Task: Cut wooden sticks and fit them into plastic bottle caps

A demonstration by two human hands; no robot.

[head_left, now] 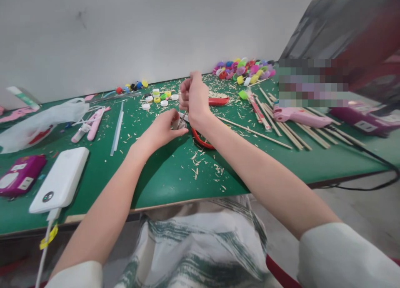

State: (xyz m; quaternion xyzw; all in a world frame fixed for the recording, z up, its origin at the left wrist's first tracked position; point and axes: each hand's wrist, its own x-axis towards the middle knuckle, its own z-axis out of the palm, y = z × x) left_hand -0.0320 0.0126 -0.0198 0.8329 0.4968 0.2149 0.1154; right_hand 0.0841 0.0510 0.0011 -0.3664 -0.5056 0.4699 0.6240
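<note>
My left hand (162, 130) is closed around a small white cap (179, 124) just above the green table, thumb on the near side. My right hand (195, 98) is raised over it with curled fingers. Down from that hand a slim metal tool (183, 119) slants into the cap; its upper part is hidden by the hand. Under my right wrist lies a red curved handle (201, 140), and another red handle (218, 101) shows beyond the wrist. Whether these belong to the metal tool I cannot tell.
Loose bottle caps (164, 97) and a heap of colourful caps (246, 69) lie by the wall. Wooden sticks (290, 134), a pink glue gun (301, 115) and its black cable are right. Left are a white power bank (62, 180), glue sticks (117, 130) and a plastic bag (40, 123).
</note>
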